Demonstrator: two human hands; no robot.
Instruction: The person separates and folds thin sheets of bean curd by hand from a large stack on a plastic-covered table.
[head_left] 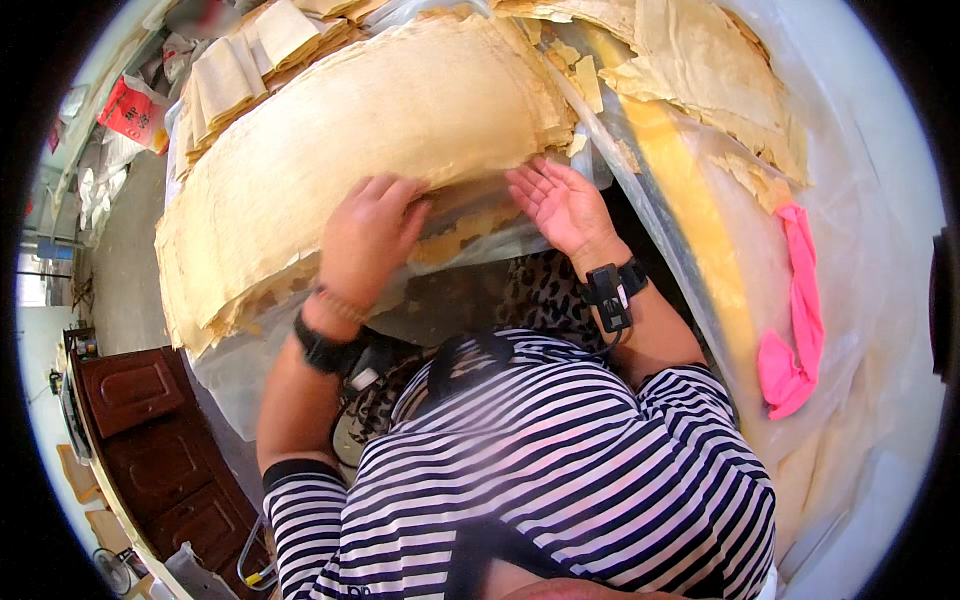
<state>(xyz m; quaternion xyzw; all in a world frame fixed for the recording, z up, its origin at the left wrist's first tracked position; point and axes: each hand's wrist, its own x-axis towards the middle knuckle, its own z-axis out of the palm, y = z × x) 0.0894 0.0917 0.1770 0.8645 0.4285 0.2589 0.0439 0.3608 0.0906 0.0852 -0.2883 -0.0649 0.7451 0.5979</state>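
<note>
A broad stack of thin, pale-yellow sheets (370,110) with ragged edges lies in front of me; they look like large thin pancakes. My left hand (372,232) is at the stack's near edge, back upward, its fingers bent with a gap to the thumb. It is slightly blurred, and I see nothing held in it. To the right, my right hand (562,205) is turned palm up with its fingers stretched out. Its fingertips reach the same edge; whether they touch the top sheet I cannot tell. Clear plastic sheeting (480,235) with broken flakes hangs below that edge.
Folded sheets (225,85) lie at the far left, and more flat sheets (715,75) at the far right. A pink cloth (795,320) rests on plastic at the right. Dark brown cabinets (165,440) stand at the lower left. A red-and-white bag (133,112) is beyond the stack.
</note>
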